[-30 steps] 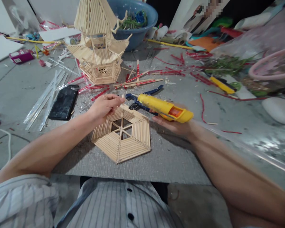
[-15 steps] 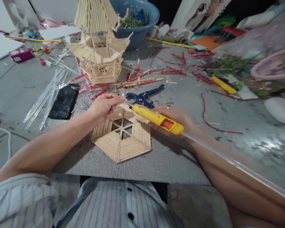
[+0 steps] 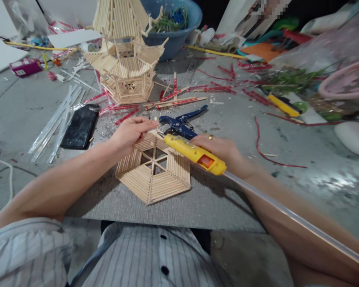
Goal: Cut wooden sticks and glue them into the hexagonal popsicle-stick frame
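Note:
My left hand pinches a short wooden stick upright at the far corner of a hexagonal stick panel. The panel lies flat, with slatted sides around an open, spoked centre. In my right hand is a yellow hot glue gun, its metal tip close to the base of that stick. A long clear glue stick runs out of the gun's rear end. Just beyond the panel lies a blue-handled cutter.
A stick-built pagoda model stands at the back, before a blue basin. A black phone and clear glue sticks lie left. Red-wrapped sticks are strewn behind the cutter. A pink basket stands far right.
The glue gun's rear end has swung slightly down and toward me, while its tip stays near the upright stick. My left hand has hardly moved.

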The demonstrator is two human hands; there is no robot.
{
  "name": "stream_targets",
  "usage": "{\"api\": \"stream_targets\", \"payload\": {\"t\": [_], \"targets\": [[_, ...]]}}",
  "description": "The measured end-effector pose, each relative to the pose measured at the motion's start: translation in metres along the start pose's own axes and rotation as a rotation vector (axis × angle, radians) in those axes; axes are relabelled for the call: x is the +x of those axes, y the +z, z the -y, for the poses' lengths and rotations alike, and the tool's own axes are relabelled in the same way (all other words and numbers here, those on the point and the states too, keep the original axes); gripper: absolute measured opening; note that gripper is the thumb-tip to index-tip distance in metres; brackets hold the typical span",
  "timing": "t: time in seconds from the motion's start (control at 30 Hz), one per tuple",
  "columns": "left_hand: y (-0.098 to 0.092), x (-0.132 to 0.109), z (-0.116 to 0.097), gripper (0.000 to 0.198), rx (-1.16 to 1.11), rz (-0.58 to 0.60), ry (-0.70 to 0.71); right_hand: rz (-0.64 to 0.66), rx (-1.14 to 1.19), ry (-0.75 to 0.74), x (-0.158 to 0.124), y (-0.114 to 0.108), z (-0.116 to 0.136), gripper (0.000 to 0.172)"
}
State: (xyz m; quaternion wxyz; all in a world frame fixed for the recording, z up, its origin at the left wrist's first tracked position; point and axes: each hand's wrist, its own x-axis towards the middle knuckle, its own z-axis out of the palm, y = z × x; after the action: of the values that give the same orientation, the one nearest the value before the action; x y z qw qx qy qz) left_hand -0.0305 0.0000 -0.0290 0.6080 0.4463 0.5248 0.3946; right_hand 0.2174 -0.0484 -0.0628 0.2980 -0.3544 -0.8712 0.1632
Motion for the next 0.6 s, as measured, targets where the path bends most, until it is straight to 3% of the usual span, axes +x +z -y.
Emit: {"api": "stream_targets", "payload": {"t": [0.6], "targets": [[0.0019,-0.0023,-0.0029,0.022,0.007,-0.008,-0.023,-0.012,-0.066,-0.057,-0.001,0.0027,-0.0087,0.019]]}}
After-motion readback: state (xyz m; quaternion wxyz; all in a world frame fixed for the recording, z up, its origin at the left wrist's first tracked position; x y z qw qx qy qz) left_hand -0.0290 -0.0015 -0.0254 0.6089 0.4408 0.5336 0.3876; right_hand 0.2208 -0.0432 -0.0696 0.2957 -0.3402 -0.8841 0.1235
